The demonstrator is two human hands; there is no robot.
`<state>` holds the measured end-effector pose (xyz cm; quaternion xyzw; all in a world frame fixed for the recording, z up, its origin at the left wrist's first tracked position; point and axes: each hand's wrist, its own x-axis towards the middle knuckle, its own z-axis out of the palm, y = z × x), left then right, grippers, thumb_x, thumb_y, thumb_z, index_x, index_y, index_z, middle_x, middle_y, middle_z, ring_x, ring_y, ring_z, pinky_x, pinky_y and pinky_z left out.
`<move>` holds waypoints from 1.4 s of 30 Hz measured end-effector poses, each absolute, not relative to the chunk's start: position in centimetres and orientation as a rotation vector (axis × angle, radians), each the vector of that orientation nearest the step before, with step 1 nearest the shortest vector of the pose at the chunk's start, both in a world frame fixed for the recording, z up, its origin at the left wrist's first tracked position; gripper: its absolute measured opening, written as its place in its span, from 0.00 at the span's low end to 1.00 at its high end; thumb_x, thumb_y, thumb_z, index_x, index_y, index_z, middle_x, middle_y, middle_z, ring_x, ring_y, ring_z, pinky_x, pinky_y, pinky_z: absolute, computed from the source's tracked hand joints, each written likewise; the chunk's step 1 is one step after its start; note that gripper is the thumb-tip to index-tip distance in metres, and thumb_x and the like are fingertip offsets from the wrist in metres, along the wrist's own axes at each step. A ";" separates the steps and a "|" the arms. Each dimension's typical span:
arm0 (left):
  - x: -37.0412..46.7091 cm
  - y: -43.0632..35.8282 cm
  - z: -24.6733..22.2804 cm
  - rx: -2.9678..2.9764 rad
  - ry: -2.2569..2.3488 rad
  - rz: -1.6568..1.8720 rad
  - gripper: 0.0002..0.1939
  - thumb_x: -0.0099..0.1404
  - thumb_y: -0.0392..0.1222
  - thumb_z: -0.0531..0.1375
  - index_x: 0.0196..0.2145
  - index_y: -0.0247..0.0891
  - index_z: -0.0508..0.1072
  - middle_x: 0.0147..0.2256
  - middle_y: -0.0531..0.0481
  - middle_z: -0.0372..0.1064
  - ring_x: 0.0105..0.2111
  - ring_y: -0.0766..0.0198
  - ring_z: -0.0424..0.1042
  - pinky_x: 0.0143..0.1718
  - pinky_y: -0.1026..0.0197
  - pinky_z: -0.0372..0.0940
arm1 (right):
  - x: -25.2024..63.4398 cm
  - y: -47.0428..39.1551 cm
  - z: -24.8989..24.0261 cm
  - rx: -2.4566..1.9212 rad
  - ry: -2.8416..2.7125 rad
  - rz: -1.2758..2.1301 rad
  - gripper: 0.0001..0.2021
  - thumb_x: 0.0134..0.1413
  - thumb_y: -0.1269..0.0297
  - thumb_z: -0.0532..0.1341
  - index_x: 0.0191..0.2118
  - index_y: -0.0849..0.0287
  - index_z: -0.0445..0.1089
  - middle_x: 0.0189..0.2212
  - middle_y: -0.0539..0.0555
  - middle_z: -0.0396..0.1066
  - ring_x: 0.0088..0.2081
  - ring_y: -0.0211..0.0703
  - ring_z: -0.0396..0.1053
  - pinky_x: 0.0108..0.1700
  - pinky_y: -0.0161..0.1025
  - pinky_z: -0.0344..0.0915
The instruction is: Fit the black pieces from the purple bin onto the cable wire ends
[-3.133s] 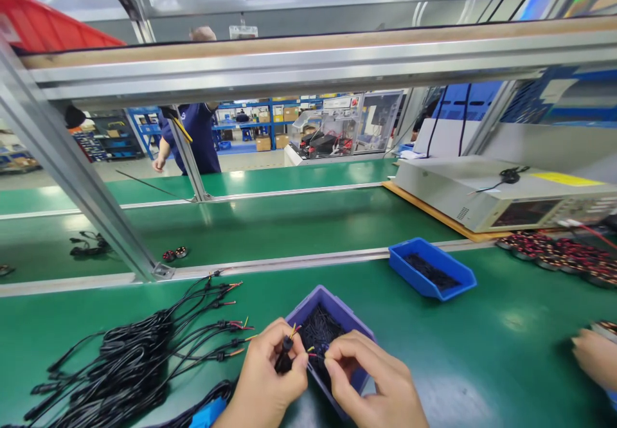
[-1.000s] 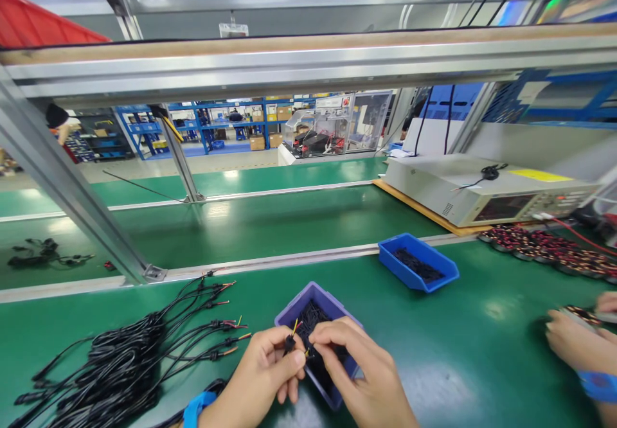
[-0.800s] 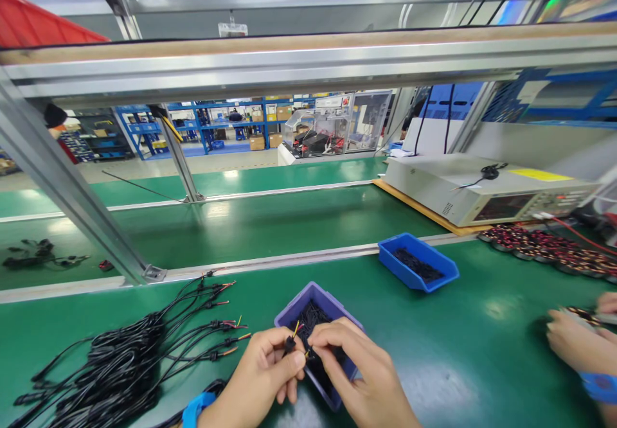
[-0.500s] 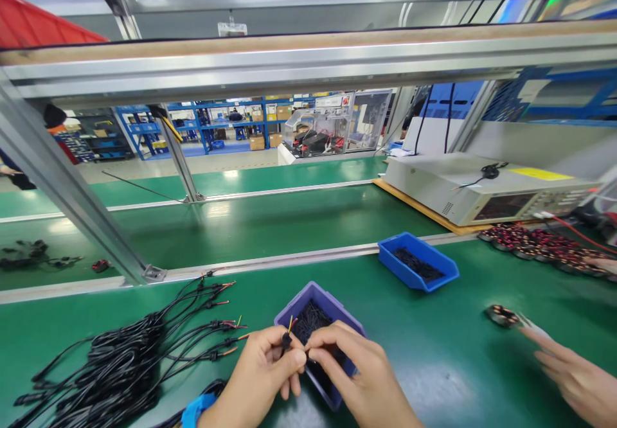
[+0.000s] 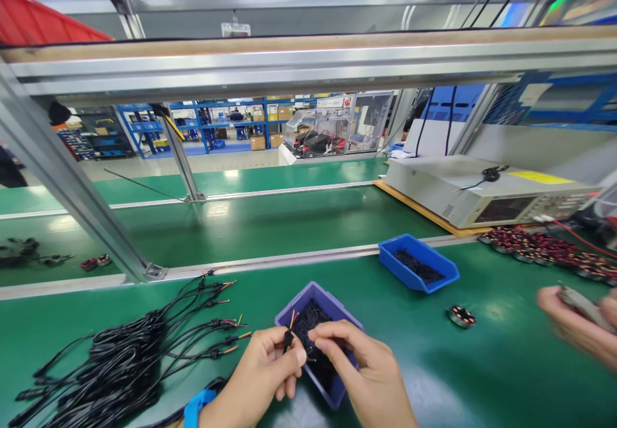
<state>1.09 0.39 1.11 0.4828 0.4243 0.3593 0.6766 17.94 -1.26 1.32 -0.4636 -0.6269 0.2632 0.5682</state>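
Observation:
My left hand [image 5: 267, 367] grips a black cable [image 5: 288, 339] near its end, between thumb and fingers. Thin wires, one yellow and one reddish, stick up from that end. My right hand [image 5: 364, 364] is a short way to the right, over the purple bin [image 5: 344, 308], with thumb and index fingertips pinched together. Whatever is in that pinch is too small to make out. Short black tube-like pieces [image 5: 313, 315] fill the bin. On the left lies a pile of black cables [image 5: 125, 351] with bared coloured wire ends.
A blue bin [image 5: 395, 272] of black pieces stands behind to the right. One copper-wound ring part [image 5: 461, 316] lies before it; many more [image 5: 544, 248] sit near a grey instrument [image 5: 434, 180]. At the right edge a co-worker's hands [image 5: 573, 331] hold a tool. A metal post [image 5: 81, 196] rises at left.
My right hand's fingertips have moved slightly apart from my left hand. The co-worker's hand has drawn back to the right, and the ring part now lies farther left on the table.

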 end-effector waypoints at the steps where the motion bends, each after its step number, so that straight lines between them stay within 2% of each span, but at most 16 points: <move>1: 1.1 0.4 1.2 1.092 0.951 0.800 0.17 0.55 0.51 0.67 0.26 0.35 0.69 0.20 0.56 0.65 0.16 0.73 0.63 0.15 0.71 0.50 | 17.9 -1.3 1.3 -1.086 -1.480 0.627 0.08 0.59 0.62 0.63 0.30 0.53 0.78 0.27 0.50 0.80 0.27 0.42 0.77 0.35 0.32 0.74; 8: 1.3 0.2 1.6 1.076 0.953 0.808 0.18 0.53 0.52 0.69 0.25 0.35 0.69 0.19 0.56 0.64 0.15 0.73 0.61 0.14 0.71 0.50 | 17.8 -1.6 1.3 -1.087 -1.500 0.634 0.07 0.58 0.68 0.62 0.31 0.54 0.77 0.28 0.49 0.80 0.29 0.41 0.78 0.36 0.31 0.73; 14: 1.4 0.3 0.5 1.082 0.925 0.855 0.21 0.51 0.55 0.70 0.25 0.35 0.69 0.19 0.56 0.63 0.15 0.73 0.62 0.15 0.71 0.53 | 17.7 -1.7 1.3 -1.104 -1.564 0.765 0.08 0.60 0.66 0.62 0.34 0.53 0.79 0.31 0.50 0.81 0.32 0.43 0.79 0.41 0.34 0.74; 18: 1.4 0.4 0.2 1.081 0.920 0.829 0.21 0.51 0.55 0.71 0.27 0.35 0.70 0.18 0.58 0.62 0.14 0.72 0.62 0.15 0.71 0.53 | 18.2 -1.4 1.6 -1.140 -1.516 0.788 0.09 0.59 0.64 0.62 0.33 0.53 0.80 0.30 0.51 0.81 0.32 0.45 0.79 0.41 0.37 0.74; 23: 1.2 0.4 0.8 1.068 0.926 0.840 0.20 0.56 0.55 0.68 0.27 0.36 0.69 0.21 0.55 0.65 0.17 0.72 0.64 0.16 0.72 0.51 | 19.2 -0.8 2.4 -1.130 -1.692 0.575 0.09 0.54 0.65 0.64 0.41 0.52 0.79 0.41 0.56 0.79 0.45 0.51 0.75 0.48 0.45 0.71; 28: 0.7 0.3 0.8 1.092 0.862 0.858 0.15 0.61 0.50 0.64 0.33 0.34 0.72 0.20 0.55 0.63 0.18 0.72 0.61 0.21 0.69 0.56 | 18.7 -0.7 2.2 -1.072 -1.839 0.637 0.07 0.55 0.72 0.60 0.31 0.55 0.75 0.27 0.51 0.75 0.31 0.43 0.72 0.35 0.36 0.68; 33: 0.5 0.1 0.1 1.165 0.797 0.886 0.19 0.60 0.53 0.66 0.40 0.35 0.71 0.29 0.52 0.65 0.25 0.67 0.69 0.25 0.67 0.61 | 18.3 -0.6 1.3 -1.149 -1.824 0.697 0.08 0.51 0.75 0.59 0.27 0.56 0.71 0.24 0.49 0.72 0.28 0.41 0.70 0.32 0.35 0.65; 36: 0.6 0.1 -0.4 1.191 0.773 0.896 0.24 0.60 0.55 0.66 0.46 0.38 0.68 0.32 0.52 0.64 0.26 0.67 0.70 0.23 0.68 0.61 | 19.0 -0.3 1.5 -1.114 -1.878 0.751 0.08 0.55 0.73 0.59 0.30 0.56 0.73 0.27 0.49 0.74 0.31 0.41 0.72 0.34 0.35 0.67; 39: 0.7 0.1 -0.6 1.109 0.812 0.951 0.26 0.64 0.60 0.60 0.51 0.41 0.64 0.34 0.52 0.64 0.24 0.70 0.67 0.18 0.71 0.55 | 19.8 0.3 1.6 -1.243 -2.036 0.520 0.06 0.61 0.69 0.60 0.40 0.55 0.75 0.34 0.51 0.78 0.36 0.44 0.73 0.39 0.39 0.67; 40: 0.8 0.2 -0.6 1.071 0.823 0.967 0.26 0.65 0.62 0.58 0.52 0.42 0.64 0.34 0.52 0.63 0.23 0.71 0.65 0.16 0.72 0.53 | 19.8 0.5 1.5 -1.324 -2.109 0.369 0.07 0.60 0.70 0.62 0.42 0.54 0.76 0.35 0.51 0.78 0.37 0.46 0.72 0.39 0.41 0.65; 42: 1.1 0.3 -0.4 1.015 0.828 0.971 0.26 0.66 0.65 0.54 0.49 0.41 0.66 0.32 0.53 0.63 0.20 0.71 0.65 0.14 0.72 0.50 | 19.5 1.1 0.8 -1.432 -2.251 0.121 0.07 0.53 0.72 0.68 0.38 0.54 0.77 0.33 0.52 0.79 0.37 0.49 0.71 0.38 0.42 0.62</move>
